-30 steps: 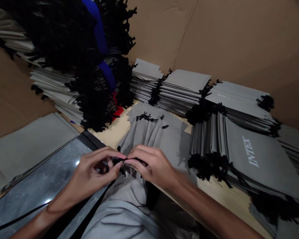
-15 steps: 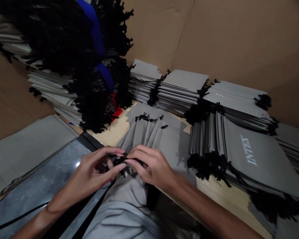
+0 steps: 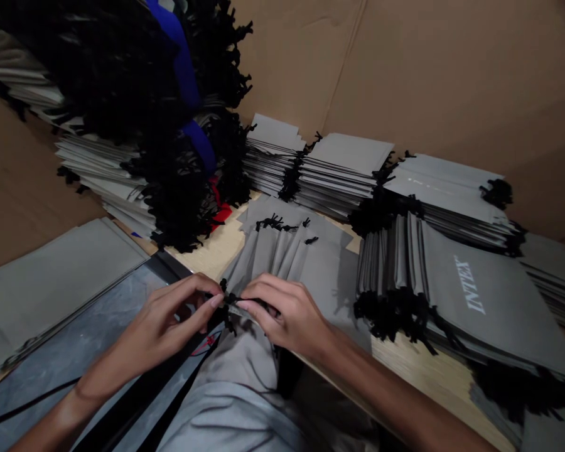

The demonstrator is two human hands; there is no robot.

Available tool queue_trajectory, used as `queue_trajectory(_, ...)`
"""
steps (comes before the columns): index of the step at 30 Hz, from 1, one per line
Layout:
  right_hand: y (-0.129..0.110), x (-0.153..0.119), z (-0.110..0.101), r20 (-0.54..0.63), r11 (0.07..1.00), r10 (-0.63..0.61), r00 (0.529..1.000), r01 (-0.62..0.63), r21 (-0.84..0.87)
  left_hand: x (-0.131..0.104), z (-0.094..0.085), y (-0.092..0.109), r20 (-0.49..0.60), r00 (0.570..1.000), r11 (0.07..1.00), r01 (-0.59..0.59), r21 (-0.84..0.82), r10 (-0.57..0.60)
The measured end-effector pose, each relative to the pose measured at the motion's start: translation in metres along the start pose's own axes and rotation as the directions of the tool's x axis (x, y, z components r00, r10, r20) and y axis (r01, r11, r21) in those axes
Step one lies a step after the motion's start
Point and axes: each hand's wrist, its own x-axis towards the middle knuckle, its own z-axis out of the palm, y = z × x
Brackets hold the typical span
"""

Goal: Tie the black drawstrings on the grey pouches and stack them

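1. The brown cardboard wall (image 3: 428, 75) stretched across from about 12 to 2 o'clock, counting from my fingers with 12 straight ahead.
2. My pale wooden worktop (image 3: 405, 348) showed in patches, one at 12 o'clock and one at 4.
3. At 11 o'clock towered the heap of grey pouches (image 3: 108, 157), bristling with black cords and crossed by a blue band (image 3: 181, 63).
4. Three neat stacks of pouches (image 3: 353, 150) ran along the wall from 12 round to 2 o'clock.
5. At 3 o'clock sat the lettered pile (image 3: 499, 307), its top pouch reading INTEX, with black cords bunched at its edges.
6. Wrinkled grey cloth (image 3: 263, 402) lay below my hands at 6 o'clock.
7. Flat pouches (image 3: 51, 289) rested at 9 o'clock, beside a grey marbled surface (image 3: 122, 314).
8. Just beyond my knuckles, at 1 o'clock, pouches lay fanned out (image 3: 282, 251), overlapping.
9. My right fingers (image 3: 273, 285) were curled in a pinch on the cord; my left fingers (image 3: 193, 285) pinched it just beside them, thumb against forefinger.
10. The black cord (image 3: 230, 300) was between my two hands, near the fan's closest edge; its finer detail was too dark to make out.
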Motion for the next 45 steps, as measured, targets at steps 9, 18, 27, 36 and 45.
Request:
queue_trajectory(9, -0.002, 0.004, -0.002, -0.026, 0.999, -0.014, 1.000, 0.015, 0.041, 0.000, 0.000, -0.002, -0.023, 0.998, 0.998, 0.052, -0.023, -0.053)
queue_trajectory(18, 0.001, 0.001, 0.001, -0.023, 1.000, -0.002, 1.000, 0.002, 0.026, -0.006, 0.014, 0.000, -0.014, 1.000, 0.999, -0.020, -0.034, 0.020)
queue_trajectory(27, 0.000, 0.001, -0.005, 0.076, 0.998, -0.027, 0.997, 0.032, -0.060, -0.007, 0.023, 0.002, -0.148, 0.982, 0.992, -0.119, -0.032, 0.114)
queue_trajectory(36, 0.002, 0.000, -0.004, 0.085, 0.994, -0.021, 0.996, 0.030, -0.101, -0.002, 0.017, 0.001, -0.054, 0.998, 0.998, -0.014, -0.062, 0.011)
queue_trajectory(45, 0.001, 0.000, -0.004, 0.074, 0.996, -0.001, 0.997, 0.008, -0.085, 0.001, 0.010, 0.004, 0.064, 0.995, 0.996, 0.073, 0.053, -0.076)
